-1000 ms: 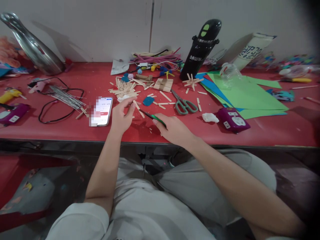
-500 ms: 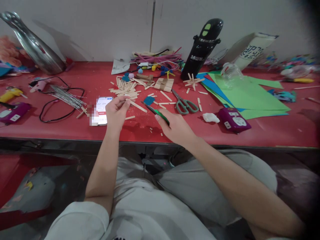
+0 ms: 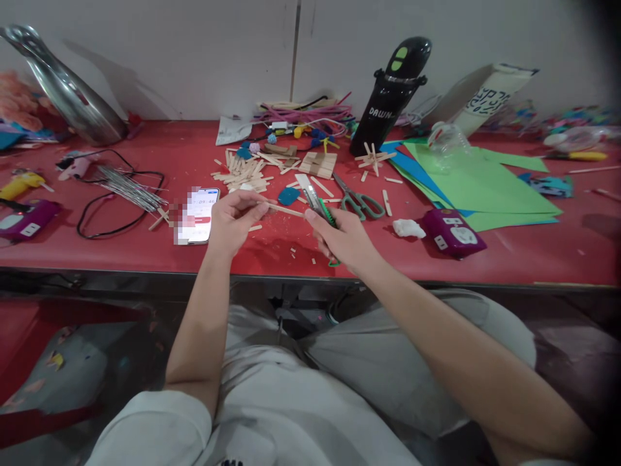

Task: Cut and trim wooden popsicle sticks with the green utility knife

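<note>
Knife in the right hand had turned its blade more to the far side, clear of the stick, whose right end now seemed to meet this hand's thumb; probably cutting was paused. The left hand pinched the left end. The right one was closed around the handle; if it gripped the stick also, I could not tell. The stick was between both hands, above the red table.
</note>
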A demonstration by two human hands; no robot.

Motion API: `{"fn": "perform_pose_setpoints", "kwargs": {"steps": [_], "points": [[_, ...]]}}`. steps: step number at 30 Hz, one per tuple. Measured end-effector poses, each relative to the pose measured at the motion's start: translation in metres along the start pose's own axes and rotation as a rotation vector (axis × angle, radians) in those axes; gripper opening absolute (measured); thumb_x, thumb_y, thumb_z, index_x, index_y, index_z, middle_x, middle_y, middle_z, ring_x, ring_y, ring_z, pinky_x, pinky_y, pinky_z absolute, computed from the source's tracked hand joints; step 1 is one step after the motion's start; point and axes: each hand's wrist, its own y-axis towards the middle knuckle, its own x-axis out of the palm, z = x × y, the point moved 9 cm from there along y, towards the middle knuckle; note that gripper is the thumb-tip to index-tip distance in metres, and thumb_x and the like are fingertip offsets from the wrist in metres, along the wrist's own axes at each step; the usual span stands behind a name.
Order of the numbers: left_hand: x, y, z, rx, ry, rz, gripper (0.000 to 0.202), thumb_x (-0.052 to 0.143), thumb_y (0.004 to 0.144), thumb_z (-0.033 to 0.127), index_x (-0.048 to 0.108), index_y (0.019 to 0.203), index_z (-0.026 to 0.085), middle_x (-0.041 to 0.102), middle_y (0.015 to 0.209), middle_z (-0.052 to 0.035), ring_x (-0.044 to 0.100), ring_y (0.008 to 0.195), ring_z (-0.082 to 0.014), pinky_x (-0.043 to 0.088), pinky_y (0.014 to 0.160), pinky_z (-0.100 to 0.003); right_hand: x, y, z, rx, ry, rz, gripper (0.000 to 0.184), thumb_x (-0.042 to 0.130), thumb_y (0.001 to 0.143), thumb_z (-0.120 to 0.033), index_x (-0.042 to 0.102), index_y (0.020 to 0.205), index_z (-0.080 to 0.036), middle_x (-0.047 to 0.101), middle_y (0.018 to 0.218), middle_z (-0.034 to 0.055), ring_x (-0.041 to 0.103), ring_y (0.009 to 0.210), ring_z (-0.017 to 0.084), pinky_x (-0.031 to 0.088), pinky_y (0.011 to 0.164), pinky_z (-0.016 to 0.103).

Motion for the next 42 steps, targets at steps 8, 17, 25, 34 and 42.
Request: {"fn": "perform_pose_setpoints", "kwargs": {"steps": [8,17,25,34,42], "points": [[0.013,-0.004,0.008,-0.02,-0.001,-0.097,0.018,0.083,0.077,0.035,0.073,0.085,0.021,0.08,0.094,-0.0058,0.078,0.086,-0.0216,0.066,0.081,-0.036,0.005,0.001,0.004,0.048,0.278,-0.039,0.042,0.079,0.076,-0.054,0.058,0.069,-0.018,0.064,0.06,-0.0003,0.043,0.035,0.005,0.028,0.03,0.021],[0.018,-0.003,0.007,-0.037,0.075,-0.143,0.028,0.082,0.076,0.046,0.077,0.089,0.021,0.078,0.08,-0.0045,0.074,0.066,-0.0171,0.065,0.068,-0.032,-0.001,0.0,0.001,0.02,0.29,0.008,0.026,0.074,0.081,-0.039,0.06,0.075,-0.018,0.067,0.065,-0.001,0.045,0.036,0.004,0.032,0.031,0.019],[0.03,-0.008,0.005,-0.053,0.216,-0.289,0.026,0.07,0.087,0.046,0.075,0.081,0.02,0.073,0.066,-0.0025,0.067,0.056,-0.0132,0.059,0.056,-0.024,0.001,0.002,0.001,0.011,0.249,0.003,0.029,0.074,0.082,-0.041,0.058,0.073,-0.019,0.064,0.064,-0.002,0.044,0.037,0.005,0.034,0.032,0.019],[0.015,-0.004,-0.007,-0.005,0.359,-0.148,0.021,0.063,0.091,0.037,0.069,0.077,0.023,0.069,0.062,-0.0005,0.061,0.052,-0.0127,0.048,0.051,-0.026,0.002,0.001,-0.004,-0.08,0.064,-0.022,0.015,0.051,0.098,-0.028,0.058,0.109,-0.021,0.063,0.077,-0.0024,0.049,0.038,0.006,0.036,0.035,0.02],[-0.003,0.0,0.002,0.08,0.594,0.076,0.021,0.059,0.091,0.031,0.065,0.073,0.022,0.061,0.06,0.0006,0.056,0.059,-0.0162,0.041,0.058,-0.031,0.021,-0.008,0.007,-0.085,-0.233,-0.239,0.06,0.046,0.099,-0.022,0.037,0.158,-0.025,0.059,0.062,-0.0038,0.057,0.041,0.013,0.049,0.041,0.026]]}}
